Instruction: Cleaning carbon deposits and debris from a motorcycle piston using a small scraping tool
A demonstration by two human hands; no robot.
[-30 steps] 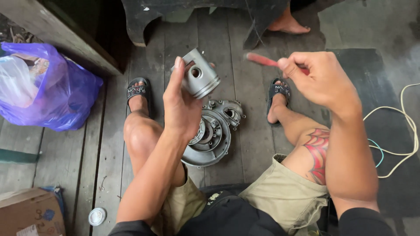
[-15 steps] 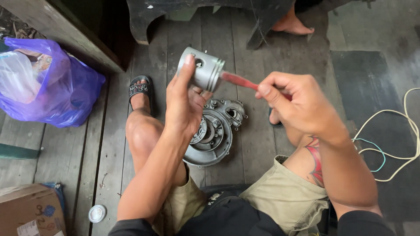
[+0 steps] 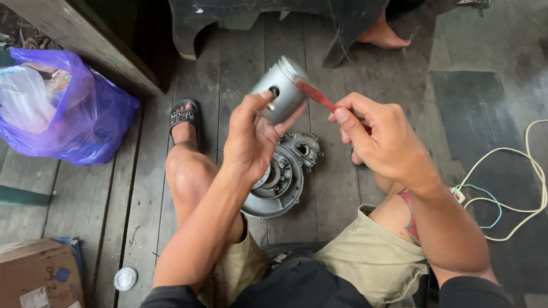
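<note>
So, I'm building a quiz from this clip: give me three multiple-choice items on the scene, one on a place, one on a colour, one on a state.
1. Where does the engine cover lie?
A. on the floor between the legs
B. in the bag
C. on the box

2. What colour is the bag?
A. green
B. purple
C. white

3. What does the left hand do?
A. rests open
B. grips the cable
C. grips the piston

Key: 1 A, it sits on the planks between the knees; 2 B, the plastic is purple; 3 C, the fingers wrap the piston while the right hand puts a red tool to it.
</note>
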